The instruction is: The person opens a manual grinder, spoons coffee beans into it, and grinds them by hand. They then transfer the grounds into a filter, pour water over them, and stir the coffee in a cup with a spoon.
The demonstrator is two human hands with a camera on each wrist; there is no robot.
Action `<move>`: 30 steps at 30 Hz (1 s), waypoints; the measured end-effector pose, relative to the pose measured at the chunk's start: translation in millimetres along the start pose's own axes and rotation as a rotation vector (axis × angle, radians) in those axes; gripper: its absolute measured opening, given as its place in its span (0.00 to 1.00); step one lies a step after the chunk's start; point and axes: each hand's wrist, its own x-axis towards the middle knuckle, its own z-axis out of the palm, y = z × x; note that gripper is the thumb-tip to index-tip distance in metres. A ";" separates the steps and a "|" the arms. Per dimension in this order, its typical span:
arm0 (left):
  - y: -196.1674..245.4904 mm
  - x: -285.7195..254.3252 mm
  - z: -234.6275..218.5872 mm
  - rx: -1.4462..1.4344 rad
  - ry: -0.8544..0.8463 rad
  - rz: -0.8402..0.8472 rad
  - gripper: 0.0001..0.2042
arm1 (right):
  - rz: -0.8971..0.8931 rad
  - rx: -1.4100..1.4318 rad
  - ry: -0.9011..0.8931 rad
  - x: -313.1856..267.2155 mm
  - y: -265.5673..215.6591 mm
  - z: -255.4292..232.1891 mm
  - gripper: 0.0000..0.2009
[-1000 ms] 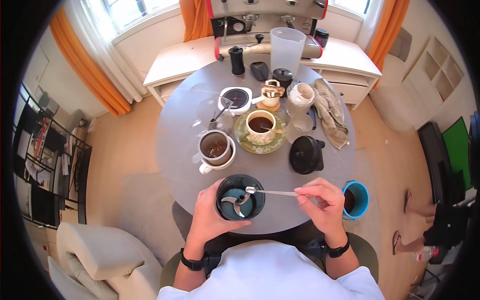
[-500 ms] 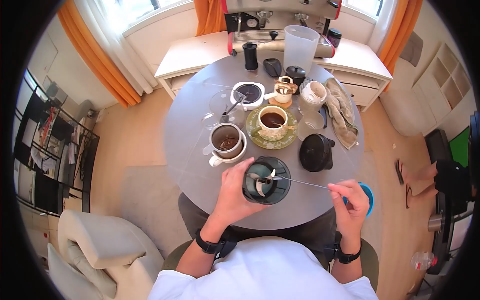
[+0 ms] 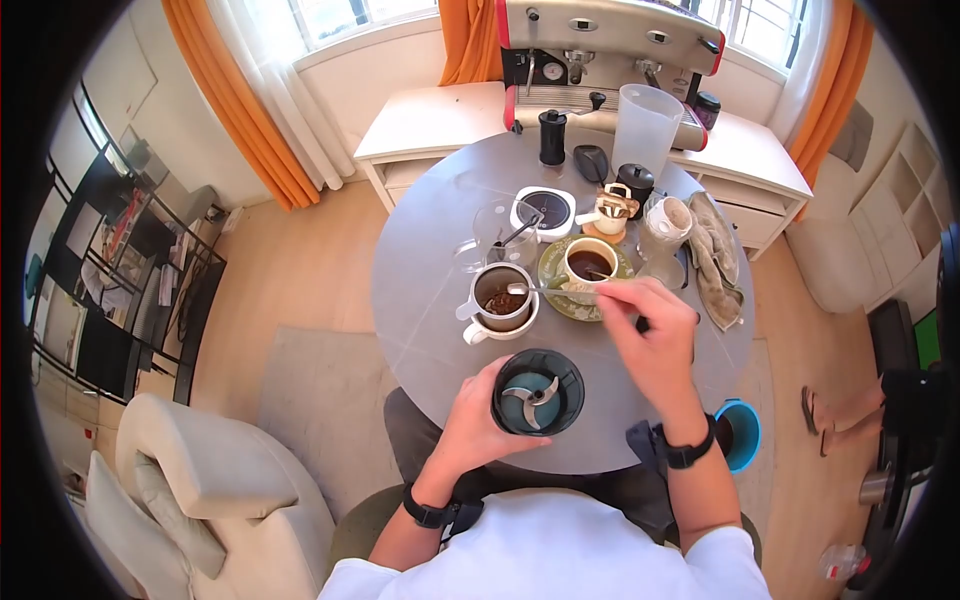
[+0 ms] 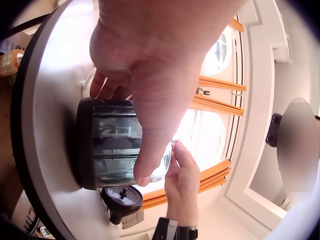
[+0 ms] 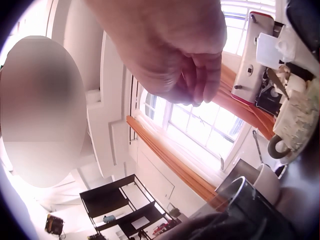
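A person in a white shirt (image 3: 600,540) sits at the near edge of a round gray table (image 3: 430,335), the left hand (image 3: 468,415) curled around a dark translucent blade cup (image 3: 540,420), its curved metal blades (image 3: 533,400) bare, just inside that edge. The right hand (image 3: 650,325), reaching over the tabletop, pinches the handle of a slim metal spoon (image 3: 555,293) between thumb and fingers, its tip over a gray filter cup (image 3: 500,275) holding dark grounds. The filter cup sits in a white mug (image 3: 512,333), left of the table's middle. Off the table's near right edge, a blue bucket (image 3: 745,440) stands on the floor. Beyond the mug, a cream cup of dark liquid rests on a green saucer (image 3: 549,285), with a clear jug (image 3: 490,225) to its left and a crumpled cloth (image 3: 712,255) along the right edge. Toward the far edge stand a black hand grinder (image 3: 552,140) and a tall translucent pitcher (image 3: 643,130). Behind them, an espresso machine (image 3: 610,55) tops a white cabinet (image 3: 430,115), orange curtains (image 3: 240,110) hanging by the windows.
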 end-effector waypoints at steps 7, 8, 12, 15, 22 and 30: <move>-3.5 -1.6 -5.2 -0.010 -0.006 0.043 0.53 | 0.017 -0.023 -0.177 12.1 3.6 15.6 0.11; -6.4 -1.0 -4.5 -0.106 -0.001 0.045 0.53 | 0.078 -0.081 -0.123 8.1 3.9 -2.5 0.10; -12.4 0.1 1.2 -0.130 0.012 0.023 0.52 | 0.392 -0.234 0.239 -34.3 59.6 -77.2 0.07; -11.4 7.8 9.3 -0.131 0.011 0.079 0.52 | 0.525 -0.452 0.158 -67.2 100.5 -113.0 0.12; 3.7 25.6 23.7 -0.039 0.012 0.063 0.52 | 0.769 -0.439 -0.129 -77.9 140.7 -91.3 0.14; 15.6 38.3 26.9 0.077 0.052 0.145 0.52 | 0.754 0.077 0.157 -96.1 121.6 -100.3 0.13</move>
